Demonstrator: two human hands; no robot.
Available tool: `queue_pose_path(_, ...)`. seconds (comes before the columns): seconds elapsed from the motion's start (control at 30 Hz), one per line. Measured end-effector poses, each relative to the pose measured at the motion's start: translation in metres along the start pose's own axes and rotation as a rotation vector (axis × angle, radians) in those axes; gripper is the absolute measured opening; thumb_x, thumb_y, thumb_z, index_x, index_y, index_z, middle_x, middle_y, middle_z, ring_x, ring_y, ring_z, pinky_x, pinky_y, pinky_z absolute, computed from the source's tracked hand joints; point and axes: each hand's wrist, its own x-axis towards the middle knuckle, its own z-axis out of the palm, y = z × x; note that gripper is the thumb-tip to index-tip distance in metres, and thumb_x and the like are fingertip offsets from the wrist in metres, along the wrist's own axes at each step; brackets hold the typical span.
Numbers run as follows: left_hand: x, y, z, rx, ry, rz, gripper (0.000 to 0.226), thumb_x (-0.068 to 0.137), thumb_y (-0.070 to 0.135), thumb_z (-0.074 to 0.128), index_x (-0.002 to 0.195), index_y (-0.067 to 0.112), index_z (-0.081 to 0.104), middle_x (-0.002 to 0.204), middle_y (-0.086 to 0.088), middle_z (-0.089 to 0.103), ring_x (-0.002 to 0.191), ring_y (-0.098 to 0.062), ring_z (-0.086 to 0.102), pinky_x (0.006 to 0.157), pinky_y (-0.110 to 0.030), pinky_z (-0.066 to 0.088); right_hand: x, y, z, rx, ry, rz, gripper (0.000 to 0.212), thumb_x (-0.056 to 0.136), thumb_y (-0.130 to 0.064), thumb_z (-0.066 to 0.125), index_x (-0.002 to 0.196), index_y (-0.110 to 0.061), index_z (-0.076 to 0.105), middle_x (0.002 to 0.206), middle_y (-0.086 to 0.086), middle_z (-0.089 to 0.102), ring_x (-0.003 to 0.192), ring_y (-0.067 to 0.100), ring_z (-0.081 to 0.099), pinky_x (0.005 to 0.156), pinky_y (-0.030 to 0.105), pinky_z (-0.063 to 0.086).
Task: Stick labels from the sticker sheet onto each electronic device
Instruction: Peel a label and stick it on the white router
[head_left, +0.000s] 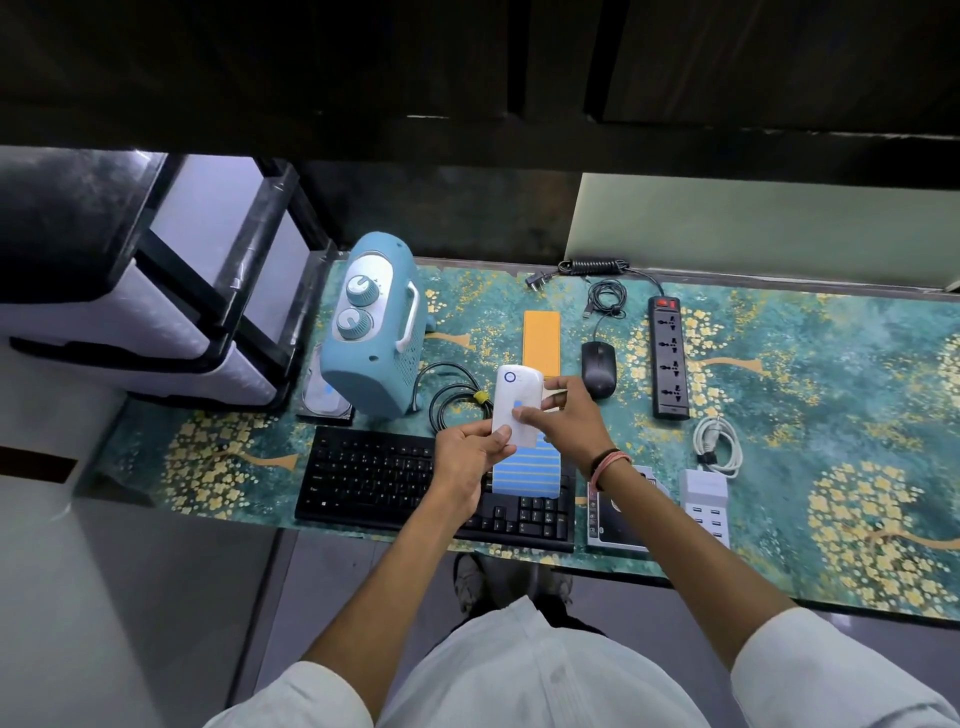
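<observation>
The white power bank (514, 405) is held in the air above the black keyboard (374, 475), and the left hand (465, 457) is closed around its lower end. The right hand (563, 415) presses a small blue label (518, 404) on its face with the thumb. Just below the grip lies the blue sticker sheet (527, 475) on the keyboard. Behind the grip is an orange device (542, 340), to its right a black mouse (598, 369), to its left a blue heater (371, 327).

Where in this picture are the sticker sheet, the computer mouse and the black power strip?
sticker sheet (527, 475), head view, on its blue striped middle, lying over the keyboard.
computer mouse (598, 370), head view, on the middle of its black back.
power strip (670, 358), head view, between its middle sockets.
</observation>
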Motion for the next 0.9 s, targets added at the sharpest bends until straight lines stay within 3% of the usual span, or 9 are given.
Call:
queue_pose_path(0.13, 0.005, -0.003, -0.003, -0.020, -0.015, -0.034, 0.017, 0.090, -0.001, 0.071, 0.105, -0.010, 0.074, 0.101, -0.017, 0.077, 0.081, -0.022, 0.071, 0.070, -0.022, 0.059, -0.006, 0.002, -0.004, 0.051, -0.069, 0.048, 0.062, 0.074, -0.019, 0.088, 0.121, -0.017, 0.048, 0.100, 0.008, 0.062, 0.086, 0.023, 0.065, 0.065, 0.036, 0.056)
queue_pose_path(0.23, 0.014, 0.001, 0.000, -0.043, -0.023, -0.075, 0.020, 0.092, 0.000, 0.070, 0.109, -0.011, 0.070, 0.098, -0.016, 0.075, 0.078, -0.023, 0.069, 0.068, -0.023, 0.060, -0.014, 0.005, -0.008, 0.154, -0.012, 0.084, 0.052, 0.083, -0.022, 0.081, 0.123, -0.013, 0.049, 0.094, 0.010, 0.061, 0.081, 0.022, 0.063, 0.063, 0.033, 0.054)
queue_pose_path(0.33, 0.033, 0.013, 0.004, -0.035, 0.007, -0.137, 0.007, 0.095, -0.001, 0.065, 0.101, -0.004, 0.067, 0.095, -0.013, 0.074, 0.075, -0.022, 0.069, 0.063, -0.023, 0.061, -0.022, 0.017, -0.016, 0.177, 0.038, 0.132, 0.043, 0.089, -0.023, 0.076, 0.122, -0.012, 0.051, 0.088, 0.009, 0.058, 0.076, 0.022, 0.061, 0.065, 0.034, 0.055)
queue_pose_path(0.6, 0.125, 0.048, 0.008, 0.079, 0.164, -0.159, 0.031, 0.099, -0.001, 0.060, 0.128, -0.009, 0.058, 0.092, -0.011, 0.068, 0.064, -0.015, 0.057, 0.047, -0.017, 0.052, -0.046, 0.066, -0.043, 0.136, 0.132, 0.227, 0.028, 0.088, -0.023, 0.075, 0.109, -0.017, 0.058, 0.091, 0.009, 0.062, 0.077, 0.022, 0.065, 0.067, 0.037, 0.057)
queue_pose_path(0.7, 0.154, 0.052, 0.010, 0.200, 0.223, -0.154, 0.033, 0.098, 0.003, 0.062, 0.130, -0.005, 0.062, 0.107, -0.013, 0.069, 0.059, -0.013, 0.048, 0.041, -0.019, 0.042, -0.055, 0.080, -0.049, 0.141, 0.164, 0.263, 0.022, 0.087, -0.021, 0.074, 0.103, -0.020, 0.059, 0.090, 0.012, 0.065, 0.075, 0.022, 0.064, 0.063, 0.035, 0.053)
queue_pose_path(0.8, 0.170, 0.057, 0.013, 0.326, 0.255, -0.119, 0.034, 0.097, 0.006, 0.067, 0.130, 0.002, 0.066, 0.116, -0.013, 0.070, 0.064, -0.013, 0.047, 0.048, -0.024, 0.036, -0.061, 0.089, -0.052, 0.141, 0.183, 0.289, 0.019, 0.086, -0.020, 0.075, 0.100, -0.019, 0.062, 0.088, 0.010, 0.066, 0.073, 0.021, 0.062, 0.061, 0.033, 0.050)
queue_pose_path(0.9, 0.181, 0.059, 0.015, 0.427, 0.230, -0.082, 0.032, 0.099, 0.007, 0.063, 0.131, 0.003, 0.066, 0.120, -0.011, 0.068, 0.085, -0.015, 0.051, 0.054, -0.024, 0.038, -0.065, 0.092, -0.052, 0.133, 0.199, 0.283, 0.018, 0.087, -0.018, 0.075, 0.101, -0.018, 0.063, 0.086, 0.008, 0.066, 0.073, 0.021, 0.063, 0.064, 0.032, 0.051)
